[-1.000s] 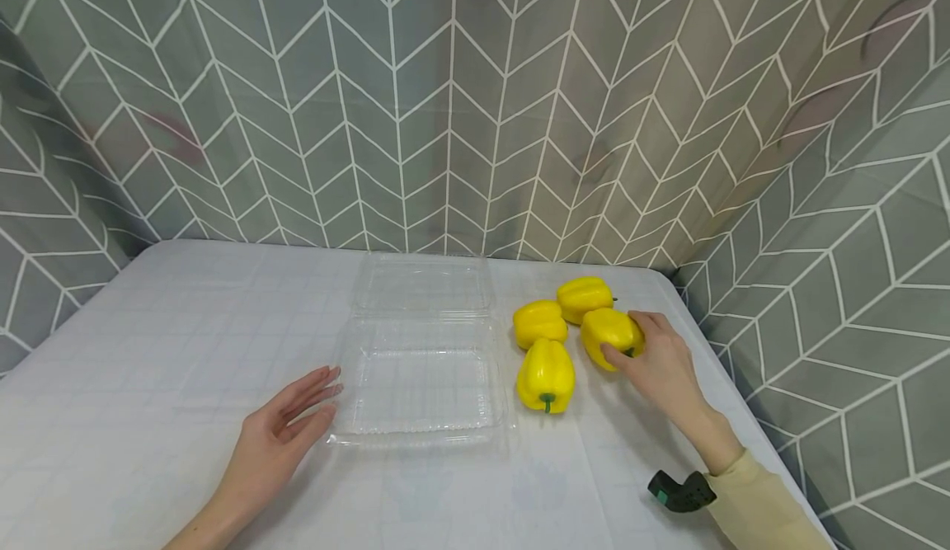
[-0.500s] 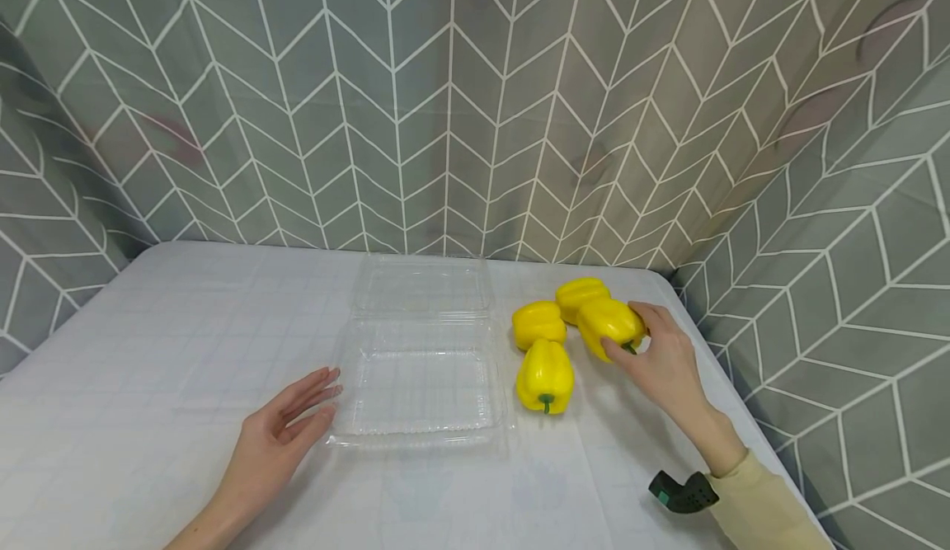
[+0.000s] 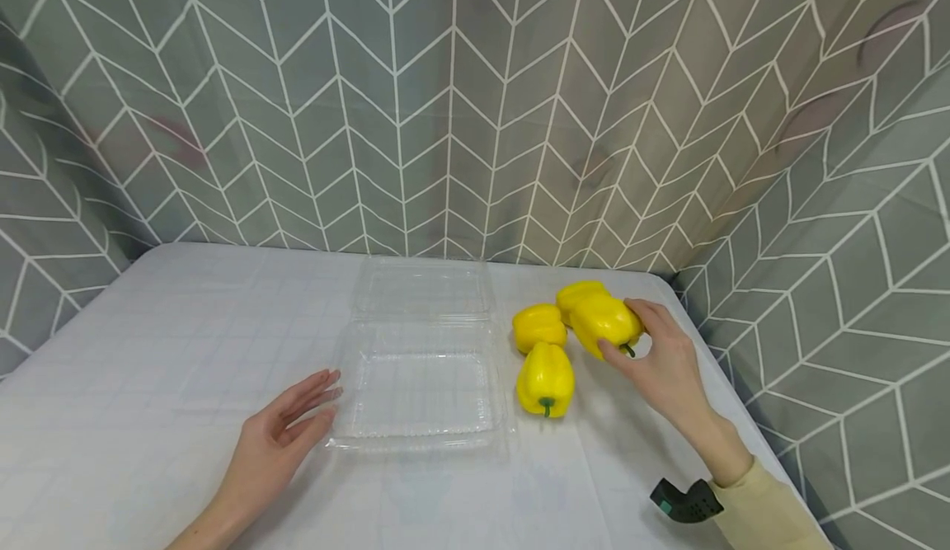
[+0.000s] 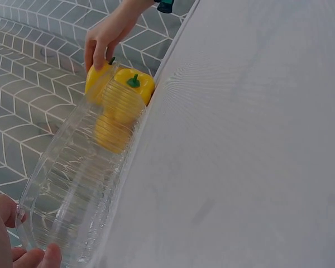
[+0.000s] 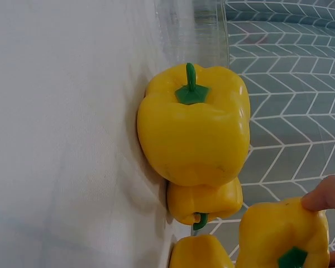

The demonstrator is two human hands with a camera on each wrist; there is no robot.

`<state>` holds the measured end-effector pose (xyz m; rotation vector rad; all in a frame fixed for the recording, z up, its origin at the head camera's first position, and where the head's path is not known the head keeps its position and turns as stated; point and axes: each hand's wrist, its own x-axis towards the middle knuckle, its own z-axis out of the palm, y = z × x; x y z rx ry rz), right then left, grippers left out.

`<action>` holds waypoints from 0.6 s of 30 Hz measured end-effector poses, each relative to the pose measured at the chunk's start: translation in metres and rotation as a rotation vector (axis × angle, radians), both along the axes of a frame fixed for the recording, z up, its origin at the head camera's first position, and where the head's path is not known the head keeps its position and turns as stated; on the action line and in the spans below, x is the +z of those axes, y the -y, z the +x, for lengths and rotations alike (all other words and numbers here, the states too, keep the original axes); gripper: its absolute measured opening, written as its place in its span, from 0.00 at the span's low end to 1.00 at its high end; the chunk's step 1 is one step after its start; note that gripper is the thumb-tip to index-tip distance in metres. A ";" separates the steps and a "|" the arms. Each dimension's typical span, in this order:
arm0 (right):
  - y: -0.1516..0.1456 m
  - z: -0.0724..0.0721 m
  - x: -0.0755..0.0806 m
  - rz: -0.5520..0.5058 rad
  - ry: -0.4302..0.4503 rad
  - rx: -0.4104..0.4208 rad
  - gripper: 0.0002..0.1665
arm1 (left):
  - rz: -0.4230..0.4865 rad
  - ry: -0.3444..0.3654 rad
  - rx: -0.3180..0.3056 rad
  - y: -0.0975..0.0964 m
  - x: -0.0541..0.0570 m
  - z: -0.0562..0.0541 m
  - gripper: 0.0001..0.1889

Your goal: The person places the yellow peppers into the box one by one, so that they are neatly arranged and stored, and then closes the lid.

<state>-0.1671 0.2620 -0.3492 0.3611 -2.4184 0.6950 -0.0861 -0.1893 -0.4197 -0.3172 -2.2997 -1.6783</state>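
My right hand (image 3: 664, 364) pinches a yellow bell pepper (image 3: 603, 321) between thumb and fingers, its green stem toward the palm. In the right wrist view, this bell pepper (image 5: 283, 234) appears at the lower right with a fingertip on its side. Three more yellow bell peppers lie close by: one in front (image 3: 545, 378), one behind it (image 3: 539, 327), and one at the back (image 3: 577, 294), partly hidden by the held one. My left hand (image 3: 285, 418) rests at the left rim of a clear plastic clamshell container (image 3: 423, 440), fingers relaxed and touching its edge.
The container's lid (image 3: 421, 286) lies folded back toward the patterned curtain (image 3: 445, 105). A white cloth covers the table (image 3: 185, 327). The table's right edge (image 3: 742, 401) runs below my right forearm, which wears a black wrist device (image 3: 684, 502).
My right hand has raised the bell pepper slightly and shifted it back and left, so it now overlaps the rear one. My left hand stays at the container's edge.
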 end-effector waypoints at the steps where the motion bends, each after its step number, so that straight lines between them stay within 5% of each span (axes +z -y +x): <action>1: 0.001 0.000 0.000 -0.003 0.000 0.004 0.35 | 0.001 -0.001 0.000 0.000 0.000 0.000 0.25; 18: 0.027 -0.004 0.012 -0.043 0.019 0.099 0.36 | -0.008 0.022 -0.002 0.002 -0.001 0.000 0.25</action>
